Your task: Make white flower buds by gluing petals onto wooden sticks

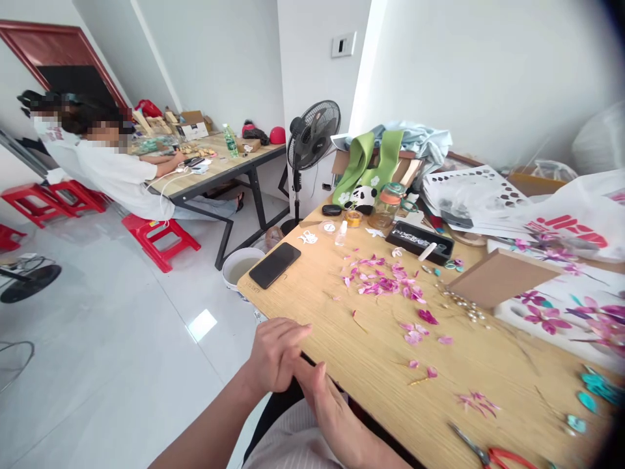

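My left hand (277,352) and my right hand (329,407) meet at the front edge of the wooden table (312,286). The left fingers are bent and close against the right fingertips. My right thumb points up, while its other fingers are partly hidden behind the left hand. Whatever lies between them, if anything, cannot be made out. Beyond the hands, pink petals (385,284) lie in a loose pile, with more petals (414,333) nearer. A thin stem (360,320) rests by itself. Red-handled pliers (488,453) lie at the lower right.
A black phone (275,265) lies at the table's left corner, a bucket (243,268) below it. Behind the petals are a small bottle (341,233), black tray (420,243) and glass jar (387,207). A fan (314,137) stands behind; people (114,159) sit at another table.
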The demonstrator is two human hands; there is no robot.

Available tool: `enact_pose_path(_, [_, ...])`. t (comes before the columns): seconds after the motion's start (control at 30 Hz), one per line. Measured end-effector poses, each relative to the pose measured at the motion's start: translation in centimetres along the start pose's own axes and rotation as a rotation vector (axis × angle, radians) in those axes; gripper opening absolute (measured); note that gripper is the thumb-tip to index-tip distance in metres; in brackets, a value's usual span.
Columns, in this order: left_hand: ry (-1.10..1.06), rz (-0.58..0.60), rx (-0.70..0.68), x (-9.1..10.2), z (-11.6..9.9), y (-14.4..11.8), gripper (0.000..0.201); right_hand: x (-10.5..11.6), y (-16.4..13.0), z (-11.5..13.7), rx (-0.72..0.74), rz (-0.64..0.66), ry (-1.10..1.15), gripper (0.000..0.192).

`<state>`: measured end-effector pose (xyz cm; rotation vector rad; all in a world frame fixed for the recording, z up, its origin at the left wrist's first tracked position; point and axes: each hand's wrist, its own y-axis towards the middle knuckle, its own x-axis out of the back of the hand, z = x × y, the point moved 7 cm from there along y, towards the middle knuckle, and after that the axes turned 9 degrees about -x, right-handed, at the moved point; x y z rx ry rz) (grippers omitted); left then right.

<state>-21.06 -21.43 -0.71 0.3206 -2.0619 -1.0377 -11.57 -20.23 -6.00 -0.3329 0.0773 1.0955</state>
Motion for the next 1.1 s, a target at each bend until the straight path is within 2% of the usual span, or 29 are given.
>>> enact_pose_path(0.1, [-0.149, -0.037, 0.219, 0.8, 1.4, -0.5, 0.047, -2.1, 0.1, 1.7, 0.023, 0.162, -0.017, 0.071])
enact_pose_path(0.27, [-0.073, -0.165, 0.490, 2.6, 2.0, -2.0, 0.059, -4.5, 1.5, 3.0, 0.021, 0.252, -0.058, 0.070])
enact_pose_path(0.4, [-0.084, -0.342, 0.770, 3.3, 1.7, -5.1, 0.056, -5.9, 3.8, 3.5, 0.024, 0.260, -0.089, 0.070])
enact_pose_path(0.5, [-0.107, -0.466, 0.918, 2.9, 1.0, -7.6, 0.057, -6.5, 6.2, 2.7, 0.001, 0.226, -0.111, 0.073])
enact_pose_path(0.57, [-0.183, -0.562, 1.014, 2.9, 1.4, -9.0, 0.061, -7.3, 7.5, 1.6, -0.024, 0.230, -0.131, 0.076])
enact_pose_path(0.63, [-0.280, -0.682, 1.152, 3.6, 2.6, -10.4, 0.065, -8.4, 7.8, 0.4, -0.036, 0.247, -0.188, 0.078])
enact_pose_path(0.7, [-0.318, -0.739, 1.252, 5.0, 4.1, -11.4, 0.069, -9.7, 7.1, -0.8, -0.038, 0.291, -0.277, 0.080])
enact_pose_path(0.77, [-0.483, -0.824, 1.385, 5.9, 5.7, -12.5, 0.072, -11.0, 6.2, -2.0, -0.036, 0.347, -0.362, 0.081])
enact_pose_path(0.87, [-0.587, -0.909, 1.425, 6.8, 6.9, -13.6, 0.069, -11.9, 6.6, -3.9, -0.057, 0.351, -0.395, 0.080])
enact_pose_path(0.97, [-0.573, -0.952, 1.432, 5.5, 6.4, -15.0, 0.066, -11.4, 10.0, -5.8, -0.088, 0.265, -0.323, 0.077])
enact_pose_path(1.03, [-0.608, -0.914, 1.363, 3.6, 5.6, -15.6, 0.066, -10.5, 12.9, -7.1, -0.124, 0.176, -0.255, 0.070])
enact_pose_path(1.1, [-0.533, -0.801, 1.264, 2.3, 5.0, -16.1, 0.065, -10.2, 14.6, -8.4, -0.150, 0.139, -0.162, 0.061])
